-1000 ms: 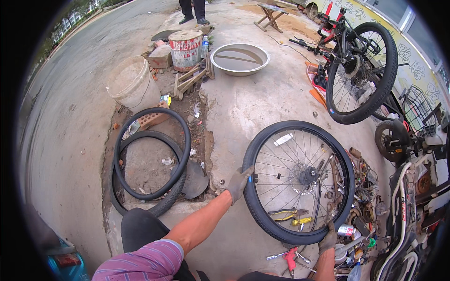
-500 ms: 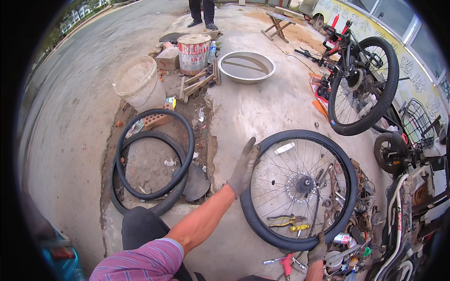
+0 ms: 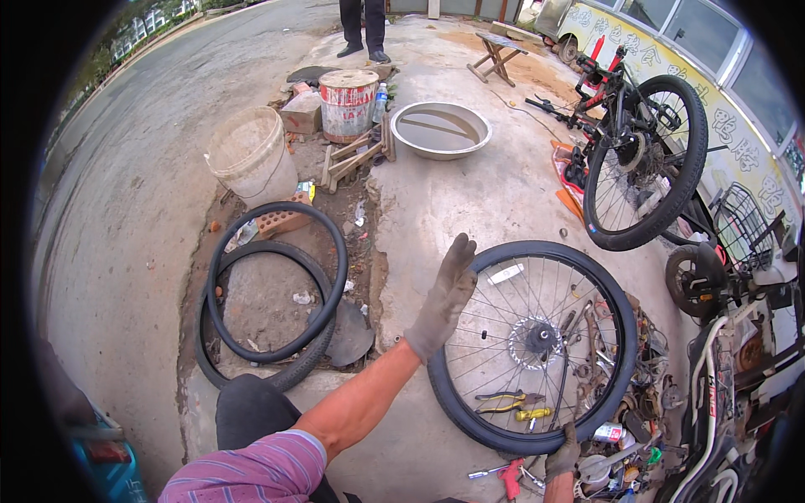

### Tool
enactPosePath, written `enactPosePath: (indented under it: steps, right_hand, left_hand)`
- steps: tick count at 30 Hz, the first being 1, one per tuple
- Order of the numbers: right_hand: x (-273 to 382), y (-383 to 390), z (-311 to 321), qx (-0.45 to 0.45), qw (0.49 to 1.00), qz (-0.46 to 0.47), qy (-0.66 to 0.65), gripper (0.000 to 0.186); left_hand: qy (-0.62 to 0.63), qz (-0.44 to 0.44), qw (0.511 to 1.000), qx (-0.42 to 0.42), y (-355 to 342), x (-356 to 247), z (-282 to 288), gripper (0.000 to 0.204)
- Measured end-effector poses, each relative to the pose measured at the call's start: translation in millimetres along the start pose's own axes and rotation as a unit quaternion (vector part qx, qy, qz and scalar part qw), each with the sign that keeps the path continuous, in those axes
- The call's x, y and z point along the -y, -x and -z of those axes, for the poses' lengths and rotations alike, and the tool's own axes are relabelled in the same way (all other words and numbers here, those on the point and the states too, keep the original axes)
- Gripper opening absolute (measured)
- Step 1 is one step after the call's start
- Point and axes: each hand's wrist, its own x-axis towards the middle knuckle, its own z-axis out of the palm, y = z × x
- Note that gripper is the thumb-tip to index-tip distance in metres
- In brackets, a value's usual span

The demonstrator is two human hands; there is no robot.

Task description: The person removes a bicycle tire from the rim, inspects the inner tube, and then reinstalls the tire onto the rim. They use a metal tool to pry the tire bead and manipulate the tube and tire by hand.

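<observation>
A bicycle wheel [image 3: 439,387] with a black tire, thin spokes and a disc rotor at its hub lies before me on the right. My left hand [image 3: 444,300], in a grey work glove, is at the upper left of the tire; its fingers stretch upward and nothing is in them. At the tire's near edge, my gloved right hand [image 3: 563,458] grips the wheel, with a finger over the rubber and the rest partly hidden. Through the spokes show yellow-handled pliers [image 3: 501,406] and a yellow screwdriver handle [image 3: 532,414].
Two loose tire-like rings [image 3: 342,281] lie left on broken ground. Beyond are a white bucket [image 3: 251,159], a paint drum [image 3: 347,109] and a metal basin of water [image 3: 442,134]. An upturned bicycle [image 3: 700,159] stands right. Tools and parts crowd the wheel's right; a person stands far off.
My left hand has risen a little off the tire's left side, its fingers pointing up and slightly right. The right hand keeps its place at the near edge.
</observation>
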Motion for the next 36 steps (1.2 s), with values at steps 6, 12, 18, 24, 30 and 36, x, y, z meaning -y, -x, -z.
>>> enactPosePath:
  steps: [6,12,18,24,30,36]
  right_hand:
    - [-2,8,-3,0.009,1.000,0.010,-0.013,0.030]
    - [-3,6,-1,0.016,1.000,0.001,-0.021,0.032]
    - [5,0,1,0.004,1.000,0.011,-0.016,0.033]
    - [34,-9,-3,0.001,0.997,0.054,0.046,0.031]
    - [36,-30,-2,-0.011,0.994,0.080,0.070,0.044]
    - [34,-18,-8,0.005,0.992,0.094,0.087,0.048]
  left_hand:
    - [0.197,0.135,0.967,-0.089,-4,-5,-3,0.087]
    - [-0.017,-0.014,0.999,-0.042,-1,-8,-4,0.086]
    - [0.089,0.091,0.989,-0.072,-2,-12,-6,0.079]
    - [0.008,-0.012,0.999,-0.037,3,-19,-12,0.079]
    - [0.051,0.014,0.997,-0.047,1,-28,-15,0.075]
    - [0.069,0.007,0.997,-0.046,2,-11,-16,0.067]
